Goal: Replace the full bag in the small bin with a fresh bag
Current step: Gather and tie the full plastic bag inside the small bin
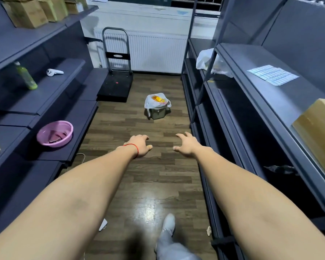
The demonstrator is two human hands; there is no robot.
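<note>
While the left hand [140,147] and right hand [186,145] hover empty, fingers loosely spread, a crinkled white plastic bag [151,102] brims over the small boxy metal bin [158,113] on wood-grain floor [139,175].

1. The small bin [159,113] is set on the floor [154,175], well ahead of the left hand [139,147] and the right hand [186,146].
2. The full bag [157,101] is kept in the small bin.
3. A cart [115,85] is parked beyond the bin, ahead and left of the left hand.
4. A basin [54,133] is placed on a low shelf [77,117], left of the left hand.
5. A bottle [25,76] and a controller [53,72] are laid on a higher shelf [68,79], further ahead on that side.
6. A loose bag [206,60] is left on a side shelf [199,44], far ahead and right of the right hand.
</note>
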